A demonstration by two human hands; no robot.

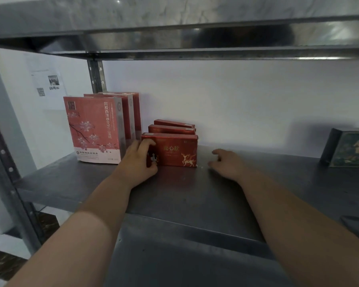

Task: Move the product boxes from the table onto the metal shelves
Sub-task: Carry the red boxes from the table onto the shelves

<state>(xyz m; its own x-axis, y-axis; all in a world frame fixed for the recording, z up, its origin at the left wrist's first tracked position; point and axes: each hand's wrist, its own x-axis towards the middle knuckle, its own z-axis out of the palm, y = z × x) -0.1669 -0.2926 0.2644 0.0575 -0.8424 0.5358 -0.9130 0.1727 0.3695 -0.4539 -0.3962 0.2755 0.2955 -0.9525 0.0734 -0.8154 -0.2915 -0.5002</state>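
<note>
Red cardboard fills the middle of the head view: the front red box (pixel 174 151) stands on its long edge on the metal shelf (pixel 195 193), and two more red boxes (pixel 172 126) stand in a row behind it. I see the left hand (pixel 140 160) gripping its left end, with fingers curled over the top edge and the thumb low on the front face. The right hand (pixel 226 164) rests on the shelf near the box's right end, not touching it, fingers loose and holding nothing. Pink boxes (pixel 95 129) stand upright just beside the left hand. A dark green box (pixel 348 149) stands well apart at the right.
</note>
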